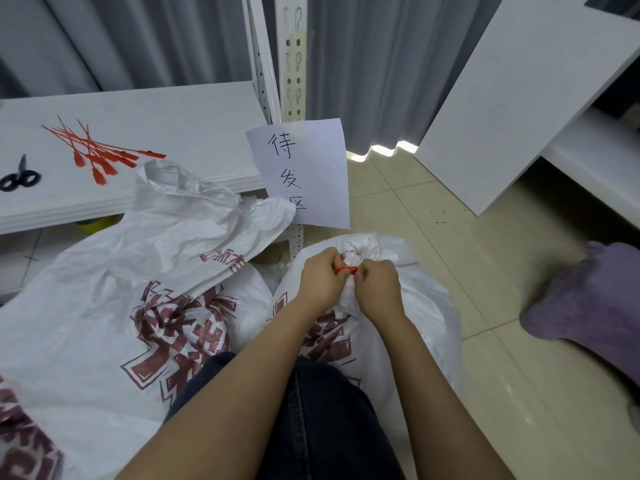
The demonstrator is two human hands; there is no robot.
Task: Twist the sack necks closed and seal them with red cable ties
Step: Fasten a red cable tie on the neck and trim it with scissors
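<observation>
A white woven sack [426, 306] with red print stands in front of me, its neck [360, 251] bunched and twisted at the top. A red cable tie [346, 270] lies across the neck between my hands. My left hand [320, 277] grips the neck and pinches the tie's left end. My right hand [375, 284] pinches the tie's right end against the neck. A second white sack [114, 289] lies to the left with its mouth [194, 188] open and crumpled. Several spare red cable ties [100, 152] lie on the white shelf [194, 123].
Black scissors [19, 176] lie at the shelf's left edge. A paper sign [304, 171] with handwriting hangs on the white shelf post [294, 64]. A white board [519, 98] leans at the right. A purple bundle [588, 299] sits on the tiled floor [485, 375].
</observation>
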